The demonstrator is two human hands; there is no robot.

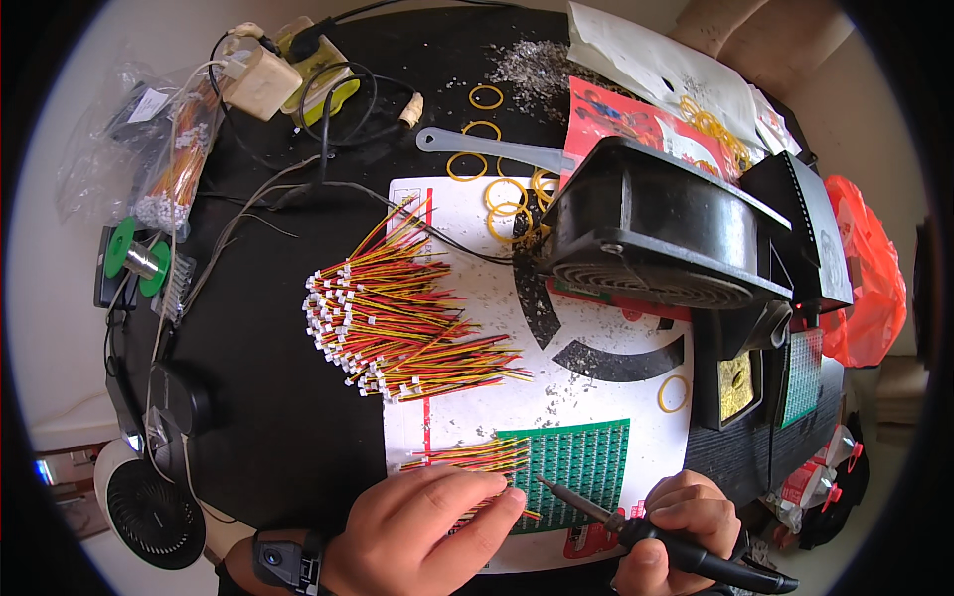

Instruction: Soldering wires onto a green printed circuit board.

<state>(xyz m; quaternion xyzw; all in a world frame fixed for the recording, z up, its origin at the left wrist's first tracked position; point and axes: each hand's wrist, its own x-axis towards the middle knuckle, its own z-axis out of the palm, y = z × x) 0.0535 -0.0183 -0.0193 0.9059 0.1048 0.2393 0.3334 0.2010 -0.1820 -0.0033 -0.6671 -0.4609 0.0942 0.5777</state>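
Note:
My right hand (686, 526) grips a soldering iron (631, 533) by its black handle, and the tip points left over a green circuit board (586, 467). Thin red, yellow and black wires (472, 454) lie in a row across the board's left edge. At that edge my left hand (427, 521) has its thumb and forefinger pinched together on a wire, whose held part the fingers hide. A large pile of similar wires with white connectors (397, 318) lies beyond my left hand on white paper (636, 397).
A black fan (656, 238) stands at the back right, near a soldering stand with brass wool (736, 385) and another green board (803, 377). Rubber bands (509, 221) and clippings lie behind the wires. At left are a solder spool (146, 263), cables and a bagged wire bundle (179, 179).

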